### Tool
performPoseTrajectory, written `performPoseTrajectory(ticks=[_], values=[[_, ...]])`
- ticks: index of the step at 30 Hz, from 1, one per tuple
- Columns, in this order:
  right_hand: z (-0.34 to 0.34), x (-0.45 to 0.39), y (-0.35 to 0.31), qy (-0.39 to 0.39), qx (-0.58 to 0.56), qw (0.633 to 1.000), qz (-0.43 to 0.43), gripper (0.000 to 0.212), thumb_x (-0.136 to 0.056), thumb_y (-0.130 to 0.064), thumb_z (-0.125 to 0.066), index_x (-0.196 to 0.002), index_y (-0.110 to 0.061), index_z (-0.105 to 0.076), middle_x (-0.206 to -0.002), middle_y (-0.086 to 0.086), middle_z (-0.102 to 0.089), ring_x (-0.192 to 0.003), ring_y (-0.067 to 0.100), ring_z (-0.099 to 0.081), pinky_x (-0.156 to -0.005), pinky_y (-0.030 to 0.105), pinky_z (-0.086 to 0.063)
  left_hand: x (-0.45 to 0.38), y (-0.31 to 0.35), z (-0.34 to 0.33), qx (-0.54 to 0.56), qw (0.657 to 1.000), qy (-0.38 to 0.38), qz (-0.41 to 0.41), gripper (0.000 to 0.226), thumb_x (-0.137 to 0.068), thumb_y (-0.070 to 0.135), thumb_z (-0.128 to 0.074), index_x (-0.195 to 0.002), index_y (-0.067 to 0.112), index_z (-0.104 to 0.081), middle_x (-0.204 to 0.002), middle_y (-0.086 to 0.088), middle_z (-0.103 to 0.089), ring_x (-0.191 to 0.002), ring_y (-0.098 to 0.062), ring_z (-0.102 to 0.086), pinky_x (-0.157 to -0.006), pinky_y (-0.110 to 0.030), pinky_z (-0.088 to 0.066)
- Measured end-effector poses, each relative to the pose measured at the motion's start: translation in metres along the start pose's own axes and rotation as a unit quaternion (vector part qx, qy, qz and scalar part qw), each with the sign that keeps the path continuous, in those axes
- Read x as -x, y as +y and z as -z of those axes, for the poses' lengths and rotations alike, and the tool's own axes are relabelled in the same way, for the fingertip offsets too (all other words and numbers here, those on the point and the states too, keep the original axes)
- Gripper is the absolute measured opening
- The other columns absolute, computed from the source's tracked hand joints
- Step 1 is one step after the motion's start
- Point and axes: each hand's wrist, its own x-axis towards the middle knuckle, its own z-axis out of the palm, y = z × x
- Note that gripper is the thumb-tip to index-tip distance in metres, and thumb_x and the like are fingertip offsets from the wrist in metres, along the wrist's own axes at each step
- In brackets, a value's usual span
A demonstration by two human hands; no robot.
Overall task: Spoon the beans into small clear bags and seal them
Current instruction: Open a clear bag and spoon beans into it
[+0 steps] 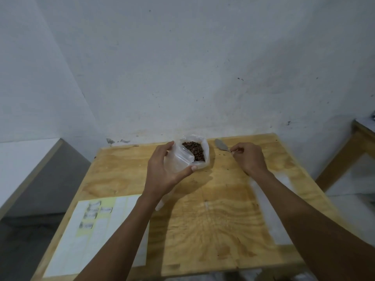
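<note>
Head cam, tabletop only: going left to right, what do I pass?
Label sheet → left hand gripping a small clear bag → bean bag → spoon → right hand pinching the spoon's handle.

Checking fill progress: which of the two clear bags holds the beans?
The far bag standing on the table, open-topped with beans. The small bag in the left hand looks empty.
</note>
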Motion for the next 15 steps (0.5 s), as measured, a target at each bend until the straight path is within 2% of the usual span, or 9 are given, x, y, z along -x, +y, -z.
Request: performPoseTrajectory(ticks=[2, 5, 7, 10, 13, 15], values=[[0.002, 0.0, 0.0, -0.003, -0.03, 0.999, -0.02, 0.018, -0.091, -0.005, -0.068, -0.1, -0.013, -0.082, -0.105, 0.01, -0.077, -0.091, 0.022, -0.071, -0.073, 0.023, -0.051, 0.0, 0.0, 0.001, -0.005, 1.0, -0.001, 0.0, 0.099, -0.059, 0.075, -0.08, -0.138, 0.021, -0.057, -0.129, 0.013, -0.059, -0.117, -0.006, -0.058, -0.095, -0.036, -0.054], [0.007, 0.003, -0.001, -0.017, -0.062, 0.997, -0.049, 0.015, -0.087, -0.006, -0.074, -0.097, -0.012, -0.082, -0.097, 0.006, -0.074, -0.077, 0.013, -0.063, -0.057, 0.019, -0.045, 0.0, 0.0, 0.003, -0.008, 1.0, 0.0, 0.0, 0.099, -0.059, 0.076, -0.08, -0.138, 0.02, -0.057, -0.129, 0.012, -0.059, -0.117, -0.006, -0.058, -0.095, -0.038, -0.054], [0.011, 0.004, -0.003, -0.013, -0.075, 0.995, -0.056, 0.013, -0.084, -0.006, -0.076, -0.093, -0.013, -0.083, -0.093, 0.003, -0.074, -0.076, 0.01, -0.062, -0.056, 0.017, -0.043, 0.0, 0.0, 0.004, -0.011, 1.0, 0.001, -0.002, 0.099, -0.06, 0.075, -0.08, -0.139, 0.021, -0.056, -0.129, 0.012, -0.059, -0.117, -0.006, -0.058, -0.095, -0.038, -0.054], [0.017, 0.005, -0.01, 0.002, -0.107, 0.992, -0.059, 0.011, -0.08, -0.009, -0.079, -0.079, -0.019, -0.082, -0.081, -0.002, -0.076, -0.078, 0.016, -0.07, -0.059, 0.023, -0.052, 0.0, 0.0, 0.005, -0.012, 1.0, 0.004, -0.001, 0.099, -0.059, 0.076, -0.079, -0.139, 0.021, -0.056, -0.128, 0.013, -0.058, -0.116, -0.005, -0.057, -0.096, -0.037, -0.053], [0.021, 0.005, -0.017, 0.01, -0.123, 0.991, -0.055, 0.015, -0.079, -0.012, -0.077, -0.072, -0.025, -0.08, -0.072, -0.008, -0.075, -0.072, 0.017, -0.073, -0.068, 0.039, -0.064, 0.0, 0.0, 0.006, -0.013, 1.0, 0.004, -0.001, 0.099, -0.06, 0.075, -0.079, -0.139, 0.021, -0.056, -0.128, 0.013, -0.057, -0.116, -0.006, -0.057, -0.096, -0.038, -0.053], [0.024, 0.004, -0.025, 0.018, -0.123, 0.992, -0.025, 0.017, -0.079, -0.012, -0.074, -0.074, -0.026, -0.081, -0.069, -0.011, -0.073, -0.065, 0.008, -0.068, -0.062, 0.034, -0.06, -0.001, -0.001, 0.006, -0.015, 1.0, 0.005, -0.001, 0.099, -0.06, 0.074, -0.08, -0.139, 0.02, -0.056, -0.129, 0.011, -0.058, -0.116, -0.007, -0.057, -0.096, -0.04, -0.053]])
